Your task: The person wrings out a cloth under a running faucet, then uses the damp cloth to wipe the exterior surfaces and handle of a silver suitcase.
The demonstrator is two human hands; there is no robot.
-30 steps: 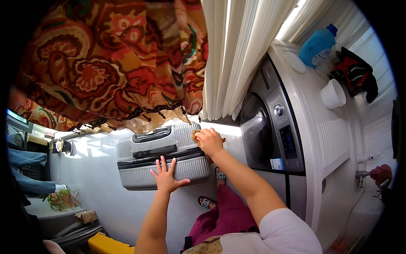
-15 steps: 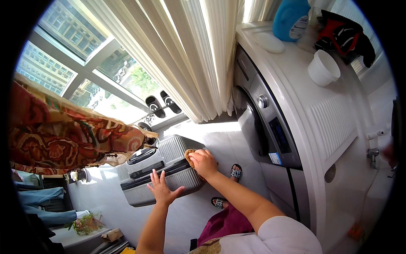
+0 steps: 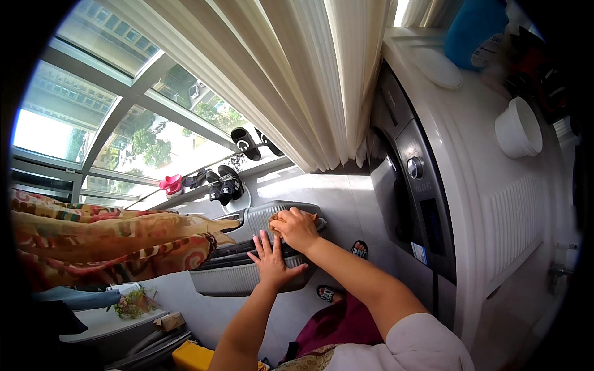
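A grey ribbed suitcase (image 3: 226,282) stands on the floor in front of me, a dark band running along its middle. Over its right end my right hand (image 3: 298,230) is closed on a brown cloth (image 3: 273,225), which presses against the shell and pokes out past the fingers. My left hand (image 3: 275,267) rests on the suitcase close by, fingers spread and holding nothing. Part of the suitcase's left side is hidden behind a hanging patterned scarf (image 3: 124,241).
To the right stands a washing machine (image 3: 408,185) under a white counter (image 3: 476,173) with a white tub (image 3: 518,128) and blue bottle (image 3: 473,34). Pale curtains (image 3: 297,80) hang ahead. Shoes (image 3: 226,184) and slippers (image 3: 246,143) lie by the window. Dried flowers (image 3: 133,304) sit lower left.
The view has shifted, bringing more shoes by the window into sight. My right hand and the cloth have moved from the suitcase's dark band onto its far shell; my left hand stays spread on it.
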